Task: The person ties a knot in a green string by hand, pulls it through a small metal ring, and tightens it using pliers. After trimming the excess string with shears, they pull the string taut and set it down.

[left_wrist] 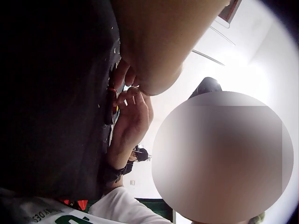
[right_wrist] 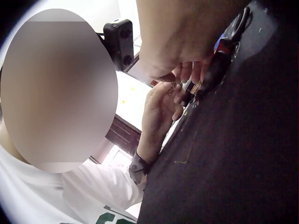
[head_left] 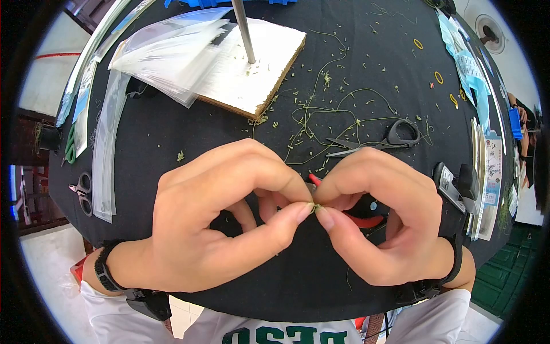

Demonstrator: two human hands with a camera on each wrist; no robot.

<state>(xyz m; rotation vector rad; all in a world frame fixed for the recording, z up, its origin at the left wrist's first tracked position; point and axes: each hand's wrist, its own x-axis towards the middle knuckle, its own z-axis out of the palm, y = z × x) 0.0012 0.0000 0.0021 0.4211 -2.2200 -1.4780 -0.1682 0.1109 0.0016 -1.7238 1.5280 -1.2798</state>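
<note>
At the far left of the black-covered worktop (head_left: pixel 286 286) lie dark-handled scissors (head_left: pixel 85 192), then clear plastic sleeves (head_left: pixel 166 57) overlapping a white board (head_left: pixel 272 51); nearer the middle, the left hand (head_left: pixel 186 218) pinches a small green piece (head_left: pixel 317 207) between thumb and forefinger; the piece sits at the very tips, just right of the left thumb and just left of the right, neither hand nearer; its long axis seems to run from one hand to the other, though it is too small to be sure; the right hand (head_left: pixel 409 206) pinches its other side, above a red-handled tool (head_left: pixel 366 222); beyond are grey scissors (head_left: pixel 401 135), blades pointing left, and rightmost, a stapler (head_left: pixel 450 186).
</note>
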